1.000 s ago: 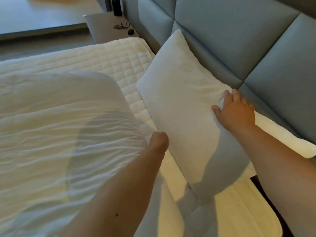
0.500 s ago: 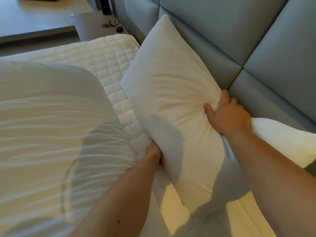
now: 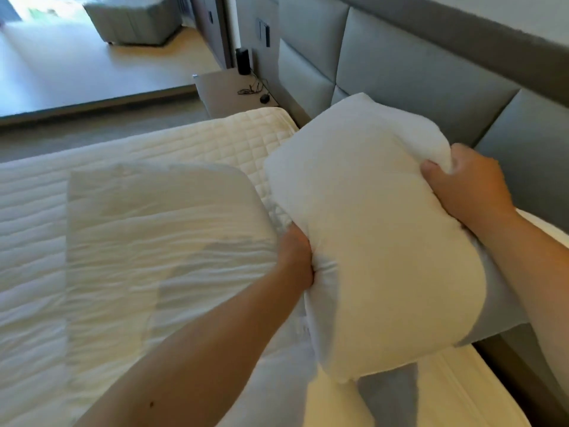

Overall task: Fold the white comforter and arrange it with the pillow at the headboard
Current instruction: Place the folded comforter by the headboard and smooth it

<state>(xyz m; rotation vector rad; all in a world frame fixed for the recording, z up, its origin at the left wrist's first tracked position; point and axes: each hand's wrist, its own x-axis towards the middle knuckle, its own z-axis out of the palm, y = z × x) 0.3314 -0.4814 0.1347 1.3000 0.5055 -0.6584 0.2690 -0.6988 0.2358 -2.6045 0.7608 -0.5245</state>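
A plump white pillow (image 3: 369, 229) is lifted off the bed in front of the grey padded headboard (image 3: 415, 75). My left hand (image 3: 297, 257) grips its near left edge, fingers dug into the fabric. My right hand (image 3: 465, 186) clutches the far right edge, bunching the cloth. The folded white comforter (image 3: 147, 241) lies flat on the quilted mattress (image 3: 221, 140), left of the pillow and just beside my left hand. Behind my right forearm, part of a second white pillow (image 3: 542, 223) shows against the headboard.
A grey bedside table (image 3: 221, 90) with a black cable and a small dark device stands past the mattress's far corner. Beyond it are a raised floor platform and a grey ottoman (image 3: 132, 20). The bed frame edge (image 3: 523, 380) runs at the lower right.
Both hands have tightened on the pillow and raised it off the mattress, squeezing it into a rounder shape. The view has tilted up, showing more of the room.
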